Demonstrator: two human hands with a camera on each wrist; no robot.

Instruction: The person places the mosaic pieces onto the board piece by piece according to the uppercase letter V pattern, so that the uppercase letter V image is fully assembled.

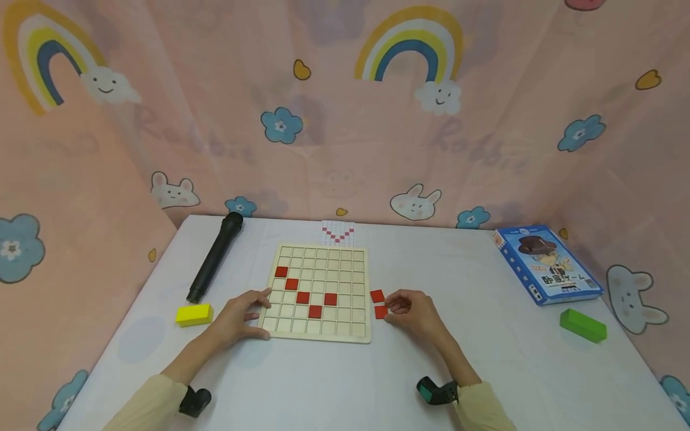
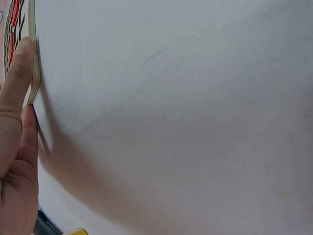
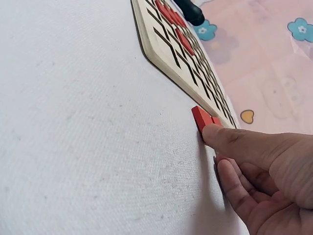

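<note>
A cream gridded board [image 1: 345,335] lies on the table with several red square tiles set in its cells. The left hand [image 1: 239,315] rests at the board's left edge. In the left wrist view its thumb [image 2: 22,63] lies on the board's rim and a finger touches the corner. Beside the board's right edge are two loose red tiles, one [image 1: 377,296] farther away. The right hand [image 1: 414,311] has bent fingers at the nearer red tile [image 1: 380,312], pinching its edge. In the right wrist view the thumb touches that tile [image 3: 199,117]; the fingertips are partly hidden.
A grid card [image 1: 338,233] with a red V pattern lies behind the board. To the left are a black rod-like object [image 1: 215,257] and a yellow block [image 1: 194,315]. At the right are a blue game box [image 1: 547,263] and a green block [image 1: 583,325]. Printed cloth surrounds the table.
</note>
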